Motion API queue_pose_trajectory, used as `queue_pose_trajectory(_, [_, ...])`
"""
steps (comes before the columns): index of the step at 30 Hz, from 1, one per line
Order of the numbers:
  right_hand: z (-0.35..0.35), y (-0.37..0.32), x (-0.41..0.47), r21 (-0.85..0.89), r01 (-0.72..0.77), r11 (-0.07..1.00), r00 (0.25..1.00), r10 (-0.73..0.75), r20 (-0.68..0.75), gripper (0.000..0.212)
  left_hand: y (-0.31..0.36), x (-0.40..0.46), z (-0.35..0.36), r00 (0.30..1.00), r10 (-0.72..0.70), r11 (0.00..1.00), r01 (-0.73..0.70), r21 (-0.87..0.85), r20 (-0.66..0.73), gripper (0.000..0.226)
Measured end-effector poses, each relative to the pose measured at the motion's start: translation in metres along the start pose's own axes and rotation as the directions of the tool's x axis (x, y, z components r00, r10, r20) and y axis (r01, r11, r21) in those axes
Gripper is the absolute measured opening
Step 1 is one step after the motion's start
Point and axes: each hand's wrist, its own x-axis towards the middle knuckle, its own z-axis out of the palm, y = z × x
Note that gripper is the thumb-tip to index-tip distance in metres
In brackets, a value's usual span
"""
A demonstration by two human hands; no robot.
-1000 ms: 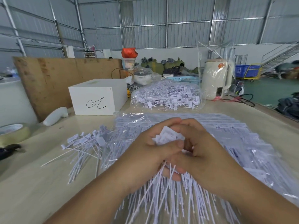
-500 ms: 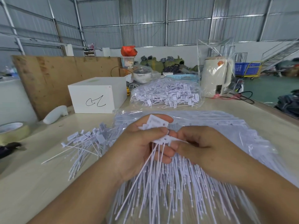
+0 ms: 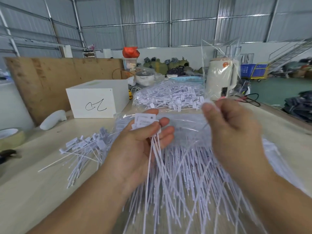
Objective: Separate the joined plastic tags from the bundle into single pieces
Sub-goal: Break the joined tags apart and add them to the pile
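Observation:
My left hand point(image 3: 135, 149) grips a small bunch of white plastic tags point(image 3: 145, 119) by their flat heads, the thin tails hanging down. To its right, my right hand point(image 3: 233, 125) is raised and blurred, pinching one white tag point(image 3: 206, 103) between thumb and fingertip, apart from the left hand's bunch. Under both hands lies a big spread of joined tags in clear plastic bags point(image 3: 194, 174). Left of them sits a pile of single tags point(image 3: 84, 149) on the wooden table point(image 3: 33, 191).
A second bag of tags point(image 3: 168, 97) lies further back. A white box point(image 3: 98, 98), a white plastic handle point(image 3: 54, 119) and a tape roll point(image 3: 10, 137) stand at the left. A cream kettle in clear wrap point(image 3: 221, 78) stands at the back right.
My hands were pressed together on the bunch, then pulled apart. The right hand has moved up and to the right with one tag; the left keeps the rest.

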Motion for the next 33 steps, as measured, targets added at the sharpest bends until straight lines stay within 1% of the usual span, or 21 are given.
queue_pose_trajectory(1, [-0.006, 0.001, 0.004, 0.020, 0.000, 1.000, 1.000, 0.000, -0.012, 0.038, 0.002, 0.001, -0.001, 1.000, -0.006, 1.000, 0.006, -0.004, 0.000, 0.031])
queue_pose_trajectory(2, [-0.009, 0.004, 0.004, 0.041, 0.001, 0.999, 0.999, -0.002, 0.037, 0.035, 0.003, 0.001, -0.002, 1.000, -0.016, 1.000, 0.016, 0.017, 0.002, 0.029])
queue_pose_trajectory(3, [-0.009, 0.004, 0.002, 0.081, -0.006, 0.997, 0.992, -0.004, 0.124, 0.028, 0.002, 0.001, -0.002, 1.000, -0.028, 0.998, 0.028, 0.057, 0.008, 0.026])
queue_pose_trajectory(5, [-0.002, 0.005, -0.005, 0.208, -0.059, 0.976, 0.943, -0.014, 0.332, 0.008, -0.004, -0.002, 0.001, 0.998, -0.061, 0.986, 0.057, 0.159, 0.019, 0.022])
queue_pose_trajectory(6, [0.002, 0.006, -0.007, 0.237, -0.069, 0.969, 0.917, -0.032, 0.397, 0.014, -0.008, -0.004, 0.002, 0.997, -0.076, 0.978, 0.068, 0.199, 0.032, 0.021])
queue_pose_trajectory(8, [0.006, 0.008, -0.010, 0.190, -0.013, 0.982, 0.884, -0.078, 0.462, 0.032, -0.010, -0.007, 0.004, 0.994, -0.093, 0.966, 0.077, 0.246, 0.054, 0.023])
queue_pose_trajectory(10, [0.005, 0.009, -0.010, 0.155, 0.006, 0.988, 0.876, -0.080, 0.475, 0.048, -0.008, -0.009, 0.004, 0.993, -0.093, 0.952, 0.067, 0.300, 0.075, 0.024])
queue_pose_trajectory(12, [0.005, 0.012, -0.011, 0.168, -0.021, 0.986, 0.874, -0.063, 0.482, 0.062, -0.008, -0.010, 0.005, 0.986, -0.118, 0.930, 0.069, 0.360, 0.116, 0.025])
queue_pose_trajectory(14, [0.005, 0.013, -0.013, 0.224, -0.092, 0.970, 0.859, -0.037, 0.511, 0.065, -0.011, -0.013, 0.005, 0.978, -0.152, 0.901, 0.076, 0.427, 0.146, 0.031])
queue_pose_trajectory(15, [0.005, 0.013, -0.013, 0.221, -0.097, 0.970, 0.851, -0.034, 0.524, 0.065, -0.012, -0.013, 0.005, 0.975, -0.163, 0.890, 0.078, 0.449, 0.154, 0.031])
queue_pose_trajectory(18, [0.006, 0.010, -0.013, 0.136, -0.064, 0.989, 0.838, -0.020, 0.545, 0.066, -0.011, -0.012, 0.004, 0.971, -0.171, 0.896, 0.084, 0.435, 0.164, 0.022])
queue_pose_trajectory(19, [0.006, 0.008, -0.013, 0.123, -0.069, 0.990, 0.834, -0.010, 0.551, 0.064, -0.009, -0.010, 0.003, 0.974, -0.156, 0.915, 0.079, 0.395, 0.165, 0.021])
queue_pose_trajectory(20, [0.005, 0.007, -0.012, 0.114, -0.068, 0.991, 0.822, -0.009, 0.569, 0.057, -0.007, -0.008, 0.003, 0.979, -0.133, 0.936, 0.074, 0.345, 0.152, 0.023])
queue_pose_trajectory(22, [0.001, 0.006, -0.008, 0.041, -0.033, 0.999, 0.780, 0.000, 0.625, 0.037, -0.003, -0.004, 0.000, 0.990, -0.099, 0.961, 0.067, 0.268, 0.105, 0.025])
queue_pose_trajectory(23, [-0.001, 0.006, -0.007, -0.005, -0.030, 1.000, 0.757, 0.026, 0.653, 0.032, -0.001, -0.004, -0.001, 0.991, -0.092, 0.964, 0.064, 0.258, 0.095, 0.023])
queue_pose_trajectory(25, [-0.006, 0.010, -0.004, -0.026, -0.055, 0.998, 0.717, 0.058, 0.695, 0.034, 0.001, -0.004, -0.002, 0.988, -0.100, 0.952, 0.059, 0.300, 0.121, 0.021])
queue_pose_trajectory(28, [-0.007, 0.010, -0.004, 0.000, -0.077, 0.997, 0.660, 0.051, 0.750, 0.029, -0.002, -0.007, -0.003, 0.976, -0.119, 0.899, 0.029, 0.437, 0.181, 0.026])
queue_pose_trajectory(30, [-0.006, 0.008, -0.003, 0.033, -0.085, 0.996, 0.640, 0.030, 0.768, 0.027, -0.004, -0.007, -0.003, 0.976, -0.092, 0.872, -0.017, 0.489, 0.199, 0.024])
queue_pose_trajectory(33, [-0.007, 0.006, -0.003, 0.111, -0.145, 0.983, 0.629, 0.005, 0.778, 0.026, -0.003, -0.006, -0.004, 0.979, -0.034, 0.866, -0.073, 0.495, 0.203, 0.022])
